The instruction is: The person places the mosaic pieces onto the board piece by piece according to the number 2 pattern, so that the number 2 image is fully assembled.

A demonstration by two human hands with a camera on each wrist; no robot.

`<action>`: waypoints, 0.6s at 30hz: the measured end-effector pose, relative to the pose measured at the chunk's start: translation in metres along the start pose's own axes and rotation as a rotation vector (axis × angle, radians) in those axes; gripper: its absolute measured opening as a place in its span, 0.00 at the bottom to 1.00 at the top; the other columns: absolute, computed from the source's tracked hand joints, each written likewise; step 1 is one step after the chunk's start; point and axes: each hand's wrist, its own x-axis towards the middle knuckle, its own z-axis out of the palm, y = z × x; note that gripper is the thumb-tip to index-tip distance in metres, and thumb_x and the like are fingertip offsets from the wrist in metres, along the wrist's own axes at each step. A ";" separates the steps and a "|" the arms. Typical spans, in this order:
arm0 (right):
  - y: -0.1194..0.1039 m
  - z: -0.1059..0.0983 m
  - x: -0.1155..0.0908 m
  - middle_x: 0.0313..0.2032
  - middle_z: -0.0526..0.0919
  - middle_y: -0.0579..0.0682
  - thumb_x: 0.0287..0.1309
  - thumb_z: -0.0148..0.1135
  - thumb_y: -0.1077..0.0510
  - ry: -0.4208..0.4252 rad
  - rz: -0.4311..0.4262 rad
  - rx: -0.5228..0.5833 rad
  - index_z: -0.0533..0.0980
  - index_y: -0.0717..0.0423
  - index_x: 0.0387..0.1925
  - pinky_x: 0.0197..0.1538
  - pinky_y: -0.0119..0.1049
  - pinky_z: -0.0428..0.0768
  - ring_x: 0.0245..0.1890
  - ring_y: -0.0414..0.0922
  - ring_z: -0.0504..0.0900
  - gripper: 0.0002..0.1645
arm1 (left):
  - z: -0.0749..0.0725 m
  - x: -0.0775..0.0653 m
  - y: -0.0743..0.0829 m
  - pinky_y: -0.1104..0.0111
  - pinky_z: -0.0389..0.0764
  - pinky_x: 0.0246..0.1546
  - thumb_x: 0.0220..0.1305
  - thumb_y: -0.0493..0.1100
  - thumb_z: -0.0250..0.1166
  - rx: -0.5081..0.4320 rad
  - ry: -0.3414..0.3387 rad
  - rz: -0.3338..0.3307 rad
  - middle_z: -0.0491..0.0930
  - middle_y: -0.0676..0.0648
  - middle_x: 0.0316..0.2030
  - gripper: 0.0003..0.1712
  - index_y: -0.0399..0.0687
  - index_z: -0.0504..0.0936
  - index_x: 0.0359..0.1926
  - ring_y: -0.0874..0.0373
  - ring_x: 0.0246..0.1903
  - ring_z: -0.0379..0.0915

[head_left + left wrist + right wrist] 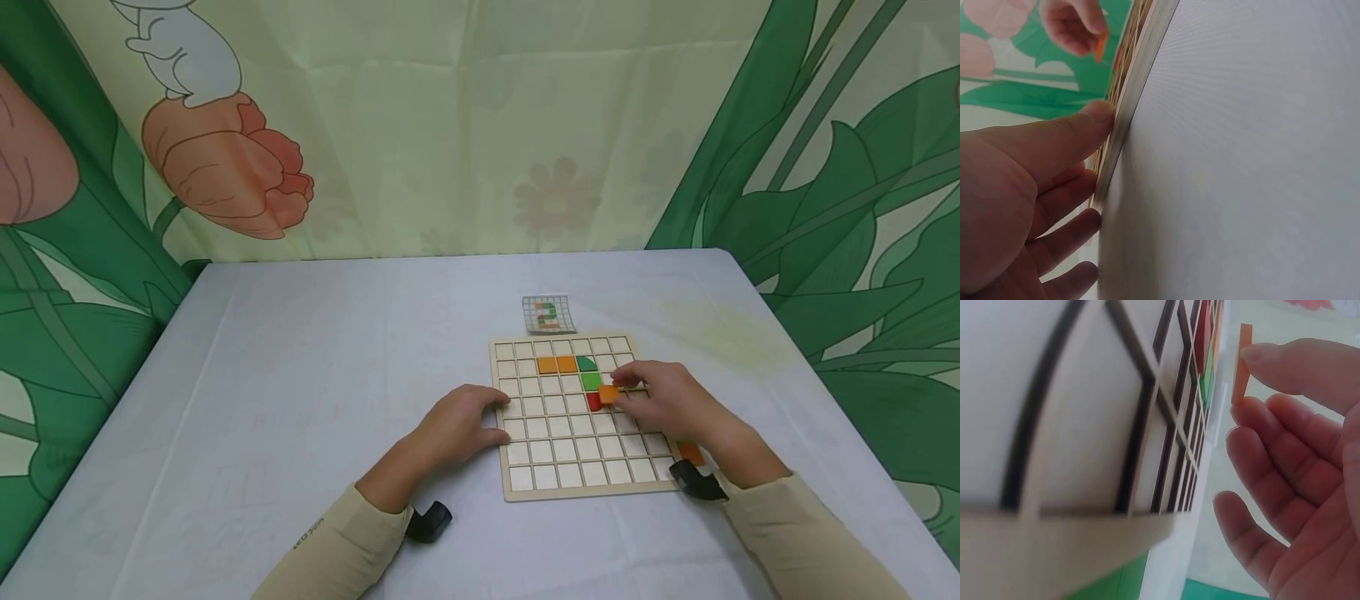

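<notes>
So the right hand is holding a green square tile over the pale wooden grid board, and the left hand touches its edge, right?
The colour is wrong: the head view shows the right hand holding an orange square tile over the pale wooden grid board. The left hand does touch its edge.

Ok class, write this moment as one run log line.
left fingers: touching edge of grid board | right fingers: pinching orange tile over board | in grid: two orange tiles, two green tiles, red tile
</notes>
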 end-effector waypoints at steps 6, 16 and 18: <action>-0.005 0.003 0.004 0.45 0.84 0.53 0.60 0.68 0.56 -0.028 -0.042 -0.002 0.80 0.63 0.52 0.54 0.55 0.79 0.48 0.54 0.80 0.21 | 0.000 0.000 0.000 0.59 0.72 0.63 0.60 0.46 0.75 0.003 0.002 0.002 0.80 0.48 0.56 0.27 0.43 0.81 0.59 0.50 0.61 0.71; -0.013 0.008 0.010 0.43 0.85 0.52 0.59 0.70 0.57 -0.029 -0.112 -0.060 0.81 0.63 0.48 0.51 0.51 0.82 0.45 0.52 0.82 0.18 | 0.000 0.000 0.000 0.59 0.72 0.63 0.60 0.46 0.75 0.002 0.006 0.007 0.80 0.48 0.56 0.27 0.43 0.80 0.59 0.50 0.61 0.71; -0.013 0.009 0.011 0.43 0.85 0.52 0.59 0.70 0.57 -0.032 -0.118 -0.066 0.81 0.63 0.48 0.51 0.51 0.82 0.45 0.51 0.83 0.18 | 0.000 0.000 0.000 0.59 0.72 0.63 0.60 0.46 0.75 0.001 0.005 0.007 0.80 0.48 0.56 0.27 0.43 0.80 0.59 0.50 0.61 0.71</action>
